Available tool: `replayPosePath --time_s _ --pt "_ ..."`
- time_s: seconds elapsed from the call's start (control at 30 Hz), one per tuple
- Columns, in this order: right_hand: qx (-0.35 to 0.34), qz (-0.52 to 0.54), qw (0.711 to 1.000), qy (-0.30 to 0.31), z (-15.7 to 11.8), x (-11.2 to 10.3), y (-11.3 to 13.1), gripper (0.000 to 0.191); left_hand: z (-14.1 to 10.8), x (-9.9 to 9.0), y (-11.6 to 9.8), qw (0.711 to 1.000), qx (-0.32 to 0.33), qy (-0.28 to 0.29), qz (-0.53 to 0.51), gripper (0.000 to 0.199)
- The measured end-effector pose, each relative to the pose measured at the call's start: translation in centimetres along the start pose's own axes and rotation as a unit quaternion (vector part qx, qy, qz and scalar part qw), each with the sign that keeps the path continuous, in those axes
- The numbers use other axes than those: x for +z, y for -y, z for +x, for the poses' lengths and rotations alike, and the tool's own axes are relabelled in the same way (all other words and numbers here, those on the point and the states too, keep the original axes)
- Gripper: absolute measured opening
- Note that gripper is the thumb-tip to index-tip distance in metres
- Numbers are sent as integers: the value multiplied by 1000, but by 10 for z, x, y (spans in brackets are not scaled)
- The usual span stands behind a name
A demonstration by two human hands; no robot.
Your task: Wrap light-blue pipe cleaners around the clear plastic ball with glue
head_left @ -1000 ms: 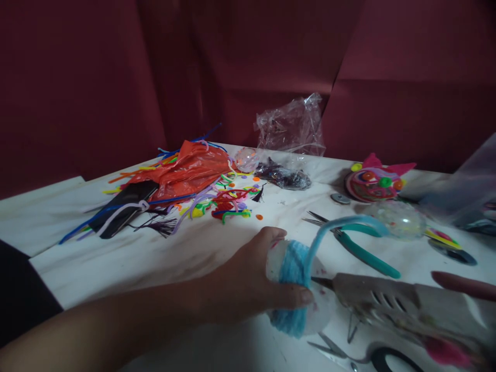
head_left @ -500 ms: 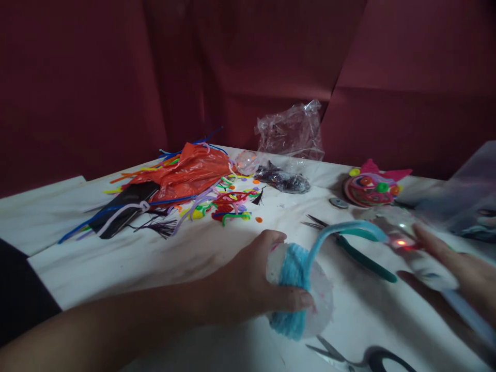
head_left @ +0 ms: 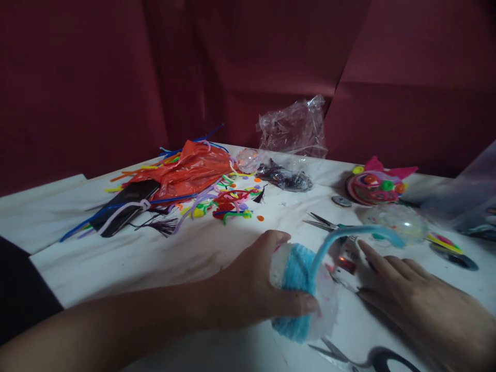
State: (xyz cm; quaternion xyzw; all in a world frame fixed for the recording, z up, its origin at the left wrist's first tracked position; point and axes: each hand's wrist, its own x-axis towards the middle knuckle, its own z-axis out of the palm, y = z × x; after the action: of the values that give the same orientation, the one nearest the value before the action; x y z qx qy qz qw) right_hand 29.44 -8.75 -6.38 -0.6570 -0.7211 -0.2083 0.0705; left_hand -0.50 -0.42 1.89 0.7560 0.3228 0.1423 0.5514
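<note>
My left hand point(head_left: 258, 287) is closed round a pale, see-through ball point(head_left: 327, 307), thumb across its front. A band of light-blue pipe cleaner point(head_left: 298, 268) wraps the ball, and its loose end arches up to the right. My right hand point(head_left: 422, 294) is shut on a white hot glue gun point(head_left: 349, 259) with a small red light glowing on it. The gun's tip points left at the ball, close to the blue band; whether it touches cannot be made out. Fingers hide part of the gun.
Open scissors point(head_left: 329, 354) lie in front of the ball, green-handled scissors point(head_left: 321, 221) behind it. Further back are a pink decorated ball point(head_left: 375, 186), a clear ball point(head_left: 403, 222) and a clear bag point(head_left: 292, 129). Red plastic point(head_left: 194, 168) and scattered pipe cleaners lie left.
My right hand has brought the glue gun leftward, from beyond the pipe cleaner's loose end to beside the ball. My left hand keeps its hold almost in place.
</note>
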Motion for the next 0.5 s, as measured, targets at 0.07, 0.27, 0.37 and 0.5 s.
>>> replayPosePath --time_s 0.07,0.27,0.37,0.5 --pt "-28 10 999 -17 -2 -13 -2 40 -1 1 0 1000 3 0 6 84" --pt "-27 369 929 -22 10 -70 52 26 -2 8 7 999 35 -18 9 85" --pt "-35 495 863 -97 28 -82 85 12 -3 11 8 999 42 -15 5 86" --pt "4 533 842 -84 40 -84 99 22 -4 12 5 999 27 -12 26 89"
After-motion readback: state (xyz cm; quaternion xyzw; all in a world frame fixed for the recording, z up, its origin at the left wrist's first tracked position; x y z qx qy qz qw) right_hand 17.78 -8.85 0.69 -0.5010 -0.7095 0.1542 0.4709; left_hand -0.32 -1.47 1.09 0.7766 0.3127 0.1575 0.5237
